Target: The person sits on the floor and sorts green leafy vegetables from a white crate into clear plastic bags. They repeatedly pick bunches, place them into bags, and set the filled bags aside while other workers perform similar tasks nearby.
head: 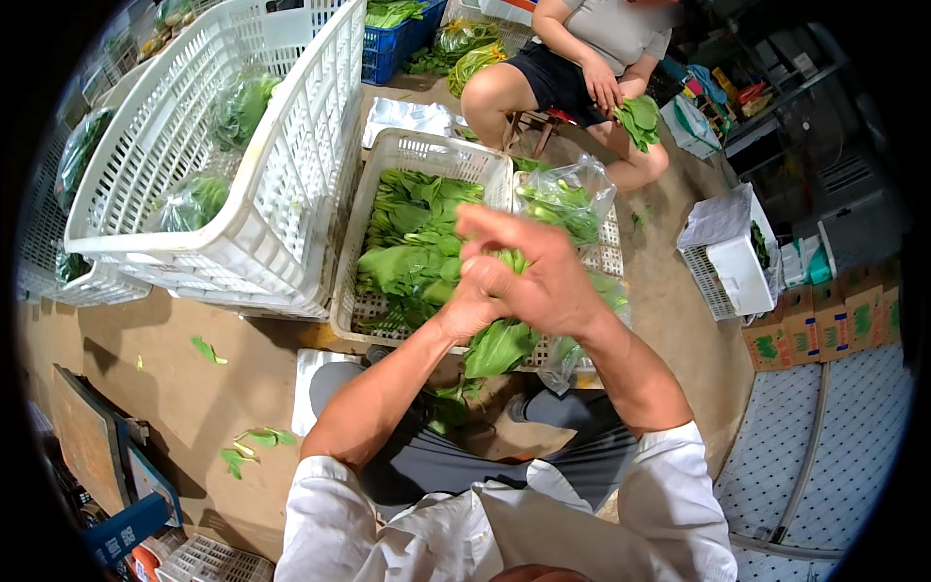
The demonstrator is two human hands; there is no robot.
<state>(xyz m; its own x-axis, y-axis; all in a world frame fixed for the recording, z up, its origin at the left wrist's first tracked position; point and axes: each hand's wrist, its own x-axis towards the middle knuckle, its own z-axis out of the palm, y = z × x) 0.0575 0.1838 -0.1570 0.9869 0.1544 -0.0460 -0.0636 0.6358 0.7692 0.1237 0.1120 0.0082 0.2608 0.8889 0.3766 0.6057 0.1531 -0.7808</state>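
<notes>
In front of me, my left hand (pixel 476 295) and my right hand (pixel 542 273) are raised close together around a bunch of leafy greens (pixel 502 348), whose broad leaves hang below them. My right fingers are blurred, and which hand bears the bunch is hard to see. Beneath and beyond my hands, a white plastic crate (pixel 349 291) holds many loose greens (pixel 418 211), laid in rows. Clear plastic bags of greens (pixel 564 200) lie on another crate (pixel 607 251) to the right.
Large stacked white crates (pixel 251 211) with bagged greens stand at left. Across from me a seated person (pixel 604 80) holds greens. A blue platform frame (pixel 138 465) stands at lower left, near fallen leaves (pixel 265 436). Cardboard boxes (pixel 829 320) and a white foam box (pixel 738 273) are at right.
</notes>
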